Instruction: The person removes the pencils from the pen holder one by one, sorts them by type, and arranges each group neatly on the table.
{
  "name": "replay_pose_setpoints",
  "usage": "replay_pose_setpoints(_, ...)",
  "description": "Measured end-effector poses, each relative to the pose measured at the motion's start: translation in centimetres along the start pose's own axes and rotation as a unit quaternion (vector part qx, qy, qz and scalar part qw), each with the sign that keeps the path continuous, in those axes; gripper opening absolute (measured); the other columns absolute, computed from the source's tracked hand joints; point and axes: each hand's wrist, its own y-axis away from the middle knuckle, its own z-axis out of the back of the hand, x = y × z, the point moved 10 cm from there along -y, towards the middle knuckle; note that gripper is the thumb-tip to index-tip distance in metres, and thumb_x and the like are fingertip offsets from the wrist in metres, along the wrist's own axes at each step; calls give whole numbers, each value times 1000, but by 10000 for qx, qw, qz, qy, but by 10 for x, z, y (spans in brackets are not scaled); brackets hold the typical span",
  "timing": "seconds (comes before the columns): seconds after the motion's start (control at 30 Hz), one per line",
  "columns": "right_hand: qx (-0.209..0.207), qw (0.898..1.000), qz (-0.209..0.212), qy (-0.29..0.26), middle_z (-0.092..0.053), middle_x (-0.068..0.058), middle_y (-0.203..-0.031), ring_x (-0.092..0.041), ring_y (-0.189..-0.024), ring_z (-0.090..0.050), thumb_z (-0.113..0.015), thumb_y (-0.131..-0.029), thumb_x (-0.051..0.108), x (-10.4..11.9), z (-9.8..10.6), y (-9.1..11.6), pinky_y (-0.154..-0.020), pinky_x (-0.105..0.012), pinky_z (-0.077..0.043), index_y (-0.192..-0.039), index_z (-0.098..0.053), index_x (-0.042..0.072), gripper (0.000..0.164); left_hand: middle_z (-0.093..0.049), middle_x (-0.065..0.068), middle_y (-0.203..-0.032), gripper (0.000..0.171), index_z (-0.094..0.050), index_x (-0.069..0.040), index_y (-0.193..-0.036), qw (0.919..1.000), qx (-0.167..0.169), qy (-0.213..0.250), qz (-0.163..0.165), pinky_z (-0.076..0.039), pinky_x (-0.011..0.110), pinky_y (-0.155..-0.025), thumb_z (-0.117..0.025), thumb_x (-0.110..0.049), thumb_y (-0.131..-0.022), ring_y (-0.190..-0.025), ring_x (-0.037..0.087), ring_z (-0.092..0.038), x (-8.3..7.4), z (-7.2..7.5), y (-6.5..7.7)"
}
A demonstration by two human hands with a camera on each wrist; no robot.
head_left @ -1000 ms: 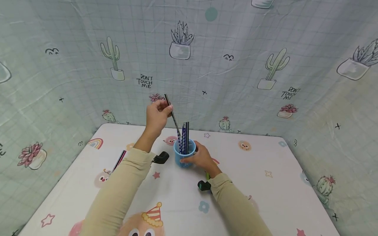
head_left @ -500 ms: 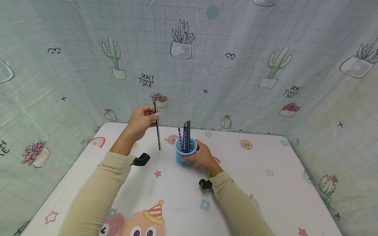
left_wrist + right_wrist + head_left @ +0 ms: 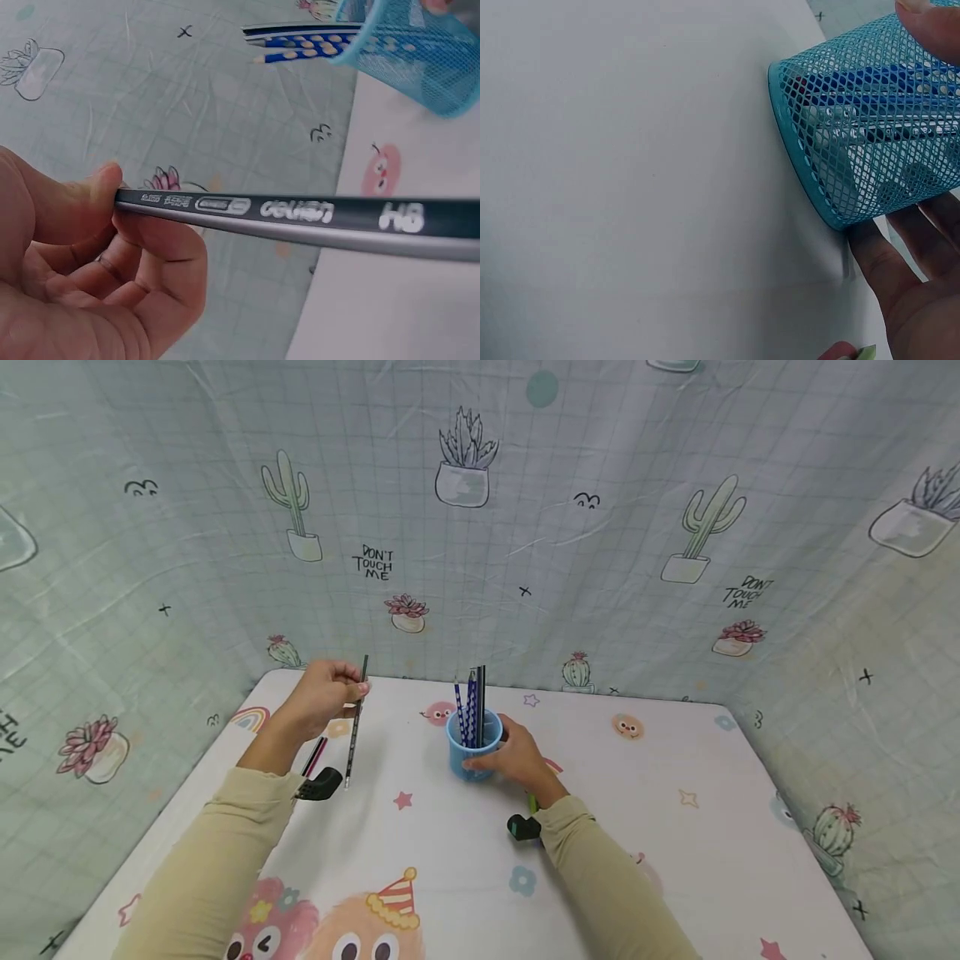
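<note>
L hand (image 3: pixel 318 697) pinched the HB pencil (image 3: pixel 355 735) nr its upper end, left of the mesh cup (image 3: pixel 458 755), likely leaving the shaft free. R hand (image 3: pixel 519 758) gripped the cup from the right, prob. for stability; its wall supported the dotted pencils (image 3: pixel 470 714) near-upright.

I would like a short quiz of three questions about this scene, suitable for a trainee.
1. Which hand pinches the dark pencil that is outside the blue mesh cup?
2. True or false: the blue mesh cup is lying on its side.
3. Fill in: the two large capital letters printed on the dark pencil are ___.

Key: 1. The left hand. 2. False; it is upright. 3. HB.
</note>
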Motion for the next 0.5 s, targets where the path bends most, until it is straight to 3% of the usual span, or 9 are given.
replay_pose_setpoints(0.23,-21,10000,-96,11,-62,-9,-147,-33,-139,-56,-100,-68,23,-1,0,0,-118,-56,-44,-149,-52,12,95,-61,0,-102,17,-52,5,-116,9992,233,-137,310,-58,28,-79,-56,-8,-107,-90,11,-59,30,4,2)
replay_pose_setpoints(0.5,-3,10000,-69,0,-62,-9,-147,-32,-140,-56,-101,-67,25,1,1,0,-119,-55,-44,-150,-52,13,96,-63,-3,-99,18,-53,5,-116,9984,381,-96,410,-58,28,-76,-57,-9,-106,-91,11,-61,57,9,6)
